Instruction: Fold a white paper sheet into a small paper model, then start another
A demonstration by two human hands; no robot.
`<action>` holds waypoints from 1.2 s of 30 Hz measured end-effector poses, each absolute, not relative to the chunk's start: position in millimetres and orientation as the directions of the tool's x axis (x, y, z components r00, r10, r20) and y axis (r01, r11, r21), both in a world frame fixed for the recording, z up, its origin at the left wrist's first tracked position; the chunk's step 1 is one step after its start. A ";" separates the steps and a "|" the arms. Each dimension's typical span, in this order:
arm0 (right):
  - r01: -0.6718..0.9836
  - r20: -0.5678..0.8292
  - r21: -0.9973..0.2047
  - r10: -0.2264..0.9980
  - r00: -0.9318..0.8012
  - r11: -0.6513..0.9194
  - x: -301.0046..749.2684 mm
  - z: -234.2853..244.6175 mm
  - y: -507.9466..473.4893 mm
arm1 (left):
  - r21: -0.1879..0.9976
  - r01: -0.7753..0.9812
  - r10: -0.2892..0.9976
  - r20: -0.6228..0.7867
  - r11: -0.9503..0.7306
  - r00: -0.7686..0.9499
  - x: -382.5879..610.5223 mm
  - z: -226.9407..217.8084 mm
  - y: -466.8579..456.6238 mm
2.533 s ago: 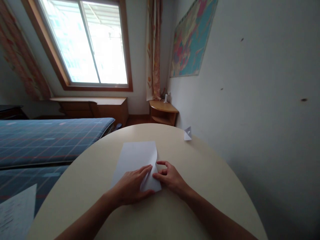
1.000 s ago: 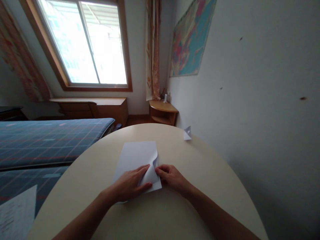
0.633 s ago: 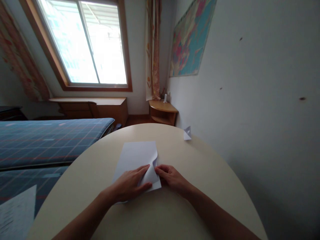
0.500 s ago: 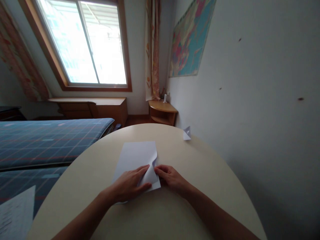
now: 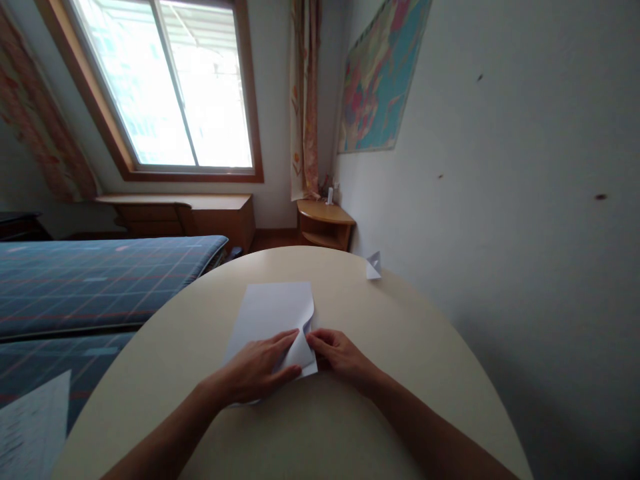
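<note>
A white sheet of paper (image 5: 273, 303) lies on the round table, its right side bent up into a curved fold. My left hand (image 5: 257, 367) rests flat on the near part of the sheet, fingers stretched out and thumb apart, pressing beside the raised fold. At the sheet's right edge, my right hand (image 5: 337, 350) pinches the paper between thumb and fingertips. Part of the sheet's near left side is hidden under my left hand.
The cream round table (image 5: 400, 373) stands by the wall at right. A small folded paper piece (image 5: 374, 267) sits near its far right edge. A plaid mattress (image 5: 110, 280) is at left, with a printed sheet (image 5: 37, 427) at the lower left.
My right hand and the sheet's near right corner have shifted very slightly to the left. My left hand stays almost in place on the paper.
</note>
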State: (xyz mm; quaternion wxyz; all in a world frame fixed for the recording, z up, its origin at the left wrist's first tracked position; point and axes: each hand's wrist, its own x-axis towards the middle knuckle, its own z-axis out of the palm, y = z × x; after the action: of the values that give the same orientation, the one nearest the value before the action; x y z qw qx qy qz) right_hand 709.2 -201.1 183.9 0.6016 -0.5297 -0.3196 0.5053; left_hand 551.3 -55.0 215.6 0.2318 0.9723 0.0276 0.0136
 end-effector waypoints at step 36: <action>0.294 0.007 -0.941 0.861 0.508 -0.166 706.2 178.9 -206.4 | 0.560 0.185 0.295 0.111 -0.808 0.949 557.6 207.8 -57.9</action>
State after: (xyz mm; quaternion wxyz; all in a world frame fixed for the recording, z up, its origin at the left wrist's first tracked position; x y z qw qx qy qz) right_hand 706.2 -206.4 178.9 0.5009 -0.7092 -0.4074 0.2831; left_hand 557.6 -57.9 207.8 0.2830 0.9457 0.1270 0.0969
